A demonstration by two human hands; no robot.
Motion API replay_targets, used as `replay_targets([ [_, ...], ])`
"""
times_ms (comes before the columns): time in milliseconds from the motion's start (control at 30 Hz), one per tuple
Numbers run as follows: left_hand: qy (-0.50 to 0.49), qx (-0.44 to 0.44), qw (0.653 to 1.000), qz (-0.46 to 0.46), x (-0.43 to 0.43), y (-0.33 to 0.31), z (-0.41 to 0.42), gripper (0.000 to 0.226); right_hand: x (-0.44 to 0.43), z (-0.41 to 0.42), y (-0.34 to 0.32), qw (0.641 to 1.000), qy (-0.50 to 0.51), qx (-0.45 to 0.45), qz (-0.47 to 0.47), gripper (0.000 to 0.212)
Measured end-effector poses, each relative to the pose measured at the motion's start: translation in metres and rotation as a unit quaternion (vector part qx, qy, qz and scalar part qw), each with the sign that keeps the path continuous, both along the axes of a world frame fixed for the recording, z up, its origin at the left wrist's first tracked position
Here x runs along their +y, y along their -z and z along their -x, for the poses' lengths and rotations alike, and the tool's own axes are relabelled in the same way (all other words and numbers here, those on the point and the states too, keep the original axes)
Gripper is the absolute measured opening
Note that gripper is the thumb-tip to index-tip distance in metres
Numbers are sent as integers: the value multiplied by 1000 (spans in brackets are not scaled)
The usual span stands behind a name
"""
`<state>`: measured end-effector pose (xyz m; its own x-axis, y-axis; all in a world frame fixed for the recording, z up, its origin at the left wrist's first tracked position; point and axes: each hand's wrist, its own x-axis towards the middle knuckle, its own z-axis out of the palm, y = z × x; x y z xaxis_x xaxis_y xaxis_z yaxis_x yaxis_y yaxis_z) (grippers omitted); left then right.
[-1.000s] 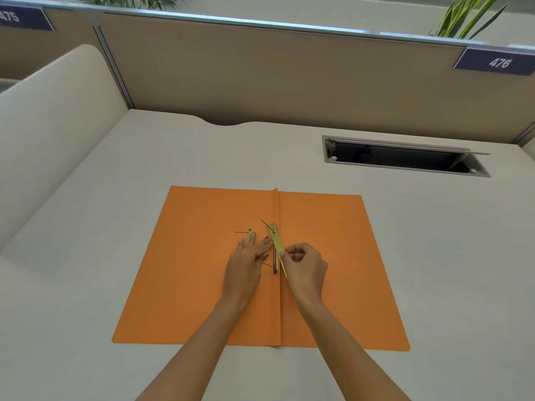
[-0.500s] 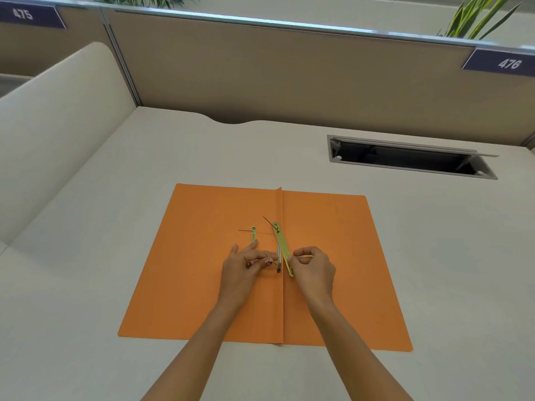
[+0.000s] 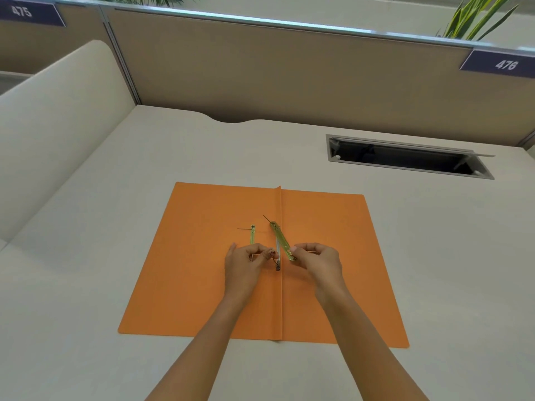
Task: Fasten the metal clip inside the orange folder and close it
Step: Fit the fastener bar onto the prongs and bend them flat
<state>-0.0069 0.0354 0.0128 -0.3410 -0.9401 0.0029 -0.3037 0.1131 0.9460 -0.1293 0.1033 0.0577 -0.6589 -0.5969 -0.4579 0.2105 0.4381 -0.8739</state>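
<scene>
Pinching the near end of the metal clip [image 3: 281, 240] between thumb and forefinger of the right hand [image 3: 317, 261], with its far end raised and angled toward the upper left, over the fold. Curled beside it, left hand [image 3: 246, 263], fingertips pressed together just left of the fold on something small; too small to tell what, perhaps a thin prong. Lying flat just above that hand, on the left leaf: a second thin metal strip [image 3: 252, 235], apart from the held piece. Visible too, a small dark bit at the crease between the two hands, unclear in kind.

Under all of this, spread wide open and flat on the desk [image 3: 202, 146], the orange folder [image 3: 197, 270], crease running straight toward the wearer, both leaves bare apart from the fastener parts. No papers inside, as far as can be seen.

Judged from this: early to middle of the fastening step. Clip not yet seated, parts loose and unaligned; still to do, laying the held bar down along the fold, locking it, then swinging one leaf over the other to close.

Farther out, a recessed cable tray [image 3: 405, 157] set into the desk at upper right, lid propped open, interior dark, contents not discernible. Beyond it, a beige partition [image 3: 289, 73] with numbered plates, and plant leaves [image 3: 474, 21] above its top edge.
</scene>
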Motion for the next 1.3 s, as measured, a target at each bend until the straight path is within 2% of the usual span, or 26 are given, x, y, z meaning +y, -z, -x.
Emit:
replay_targets([
  [167, -18, -28, 999, 4, 2, 1, 5, 25, 0, 5, -6, 995, 1, -92, 33, 8],
  [533, -3, -82, 996, 26, 3, 5, 6, 14, 0, -1, -7, 984, -8, -170, 42, 7],
  [900, -1, -92, 995, 45, 4, 7, 7, 18, -1, 0, -8, 984, -23, -171, 44, 6],
  [1033, -4, -94, 994, 51, 3, 8, 7, 18, -2, -1, -7, 987, -23, -153, 48, 11],
  [1300, -7, -91, 994, 55, 4, 8, 7, 19, -5, -2, -7, 992, -12, -114, 43, 7],
])
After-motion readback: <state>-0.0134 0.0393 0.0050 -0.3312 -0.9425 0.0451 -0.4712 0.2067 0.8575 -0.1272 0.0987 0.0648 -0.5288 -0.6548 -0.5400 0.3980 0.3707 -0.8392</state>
